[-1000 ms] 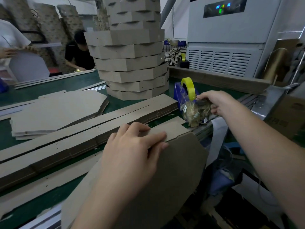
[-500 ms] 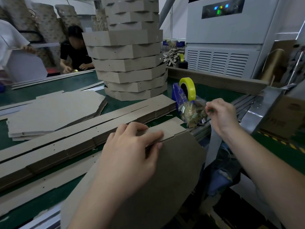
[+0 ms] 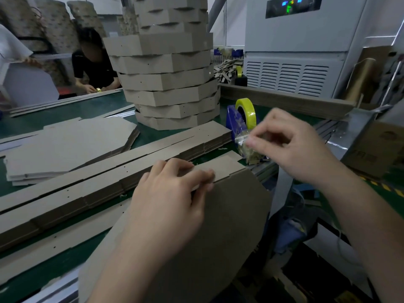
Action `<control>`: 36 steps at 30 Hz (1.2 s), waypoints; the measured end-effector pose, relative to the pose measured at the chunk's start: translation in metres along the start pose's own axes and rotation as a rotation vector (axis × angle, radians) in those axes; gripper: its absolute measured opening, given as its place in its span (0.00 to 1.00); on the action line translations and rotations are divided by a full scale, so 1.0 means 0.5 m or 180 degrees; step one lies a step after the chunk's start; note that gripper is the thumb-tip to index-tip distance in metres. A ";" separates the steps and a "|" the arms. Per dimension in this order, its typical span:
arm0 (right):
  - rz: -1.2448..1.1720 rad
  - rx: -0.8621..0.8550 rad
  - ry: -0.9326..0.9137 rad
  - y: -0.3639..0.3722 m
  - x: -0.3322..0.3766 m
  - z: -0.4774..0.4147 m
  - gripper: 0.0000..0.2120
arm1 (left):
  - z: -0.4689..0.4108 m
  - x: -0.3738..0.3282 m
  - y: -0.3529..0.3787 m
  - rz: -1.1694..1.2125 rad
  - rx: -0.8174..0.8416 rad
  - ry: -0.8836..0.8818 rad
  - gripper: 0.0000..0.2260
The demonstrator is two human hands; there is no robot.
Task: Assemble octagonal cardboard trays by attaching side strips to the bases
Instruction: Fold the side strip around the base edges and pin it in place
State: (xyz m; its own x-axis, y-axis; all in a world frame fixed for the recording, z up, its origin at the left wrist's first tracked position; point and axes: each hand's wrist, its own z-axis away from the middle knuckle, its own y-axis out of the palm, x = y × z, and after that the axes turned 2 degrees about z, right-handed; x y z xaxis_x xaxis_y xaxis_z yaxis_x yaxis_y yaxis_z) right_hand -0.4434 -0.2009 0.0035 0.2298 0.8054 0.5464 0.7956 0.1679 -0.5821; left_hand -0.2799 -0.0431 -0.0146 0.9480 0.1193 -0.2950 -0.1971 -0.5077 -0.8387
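Seen from my head: my left hand (image 3: 170, 200) pinches a side strip (image 3: 225, 166) against the far edge of the base (image 3: 229, 226), near me. My right hand (image 3: 290, 147) pinches a piece of tape (image 3: 241, 137) beside the dispenser (image 3: 240, 119). This joint isn't taped yet. Finished trays (image 3: 170, 84) stand stacked beyond, and flat strips (image 3: 109, 171) wait on the left.

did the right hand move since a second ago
Yes, the right hand has drawn back toward the person from the tape dispenser, pinching a strip of tape.
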 end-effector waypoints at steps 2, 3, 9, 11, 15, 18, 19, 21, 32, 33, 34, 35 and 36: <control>-0.1202 0.0131 -0.0358 0.008 0.042 0.008 0.07 | -0.001 -0.001 0.000 0.0009 -0.0039 0.0005 0.10; -0.1682 0.0180 -0.0239 0.020 0.055 0.017 0.07 | 0.000 0.000 0.000 0.0020 -0.0066 -0.0003 0.09; -0.2144 -0.0138 0.1494 0.114 0.064 0.078 0.11 | 0.005 0.003 -0.001 0.0015 -0.0111 -0.0004 0.06; -0.2200 -0.0316 0.1636 0.116 0.068 0.080 0.11 | 0.006 0.002 -0.001 -0.0002 -0.0113 0.0024 0.06; -0.2238 -0.0372 0.1583 0.118 0.078 0.090 0.12 | 0.012 0.001 -0.001 -0.0008 -0.0102 0.0052 0.05; -0.2178 -0.0279 0.1660 0.124 0.078 0.097 0.14 | 0.013 0.003 -0.002 -0.0036 -0.0078 0.0068 0.06; -0.2181 -0.0248 0.1735 0.126 0.075 0.100 0.14 | 0.013 0.004 -0.002 -0.0035 -0.0083 0.0070 0.06; -0.2218 -0.0205 0.1902 0.130 0.071 0.104 0.14 | 0.014 0.005 -0.002 -0.0038 -0.0125 0.0081 0.06; -0.2256 0.0219 0.2125 0.138 0.061 0.112 0.17 | 0.021 0.011 -0.022 -0.0382 0.0329 0.0208 0.14; -0.2237 0.0317 0.2115 0.137 0.058 0.114 0.17 | 0.022 0.014 -0.024 -0.0405 0.0363 0.0200 0.15; -0.2239 0.0436 0.2097 0.136 0.054 0.116 0.17 | 0.025 0.017 -0.027 -0.0395 0.0361 0.0173 0.15; -0.2263 0.0573 0.2071 0.135 0.052 0.118 0.16 | 0.027 0.018 -0.029 -0.0366 0.0331 0.0145 0.15; -0.2288 0.0700 0.2041 0.135 0.051 0.119 0.15 | 0.028 0.018 -0.033 -0.0326 0.0332 0.0095 0.15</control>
State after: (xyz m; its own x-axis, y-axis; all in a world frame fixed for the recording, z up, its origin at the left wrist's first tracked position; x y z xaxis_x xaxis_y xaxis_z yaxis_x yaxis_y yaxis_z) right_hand -0.4173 -0.1350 -0.0578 0.0447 0.0207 0.9988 0.7579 0.6507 -0.0474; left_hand -0.2715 -0.0215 -0.0098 0.9712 0.1396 -0.1928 -0.1222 -0.4025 -0.9072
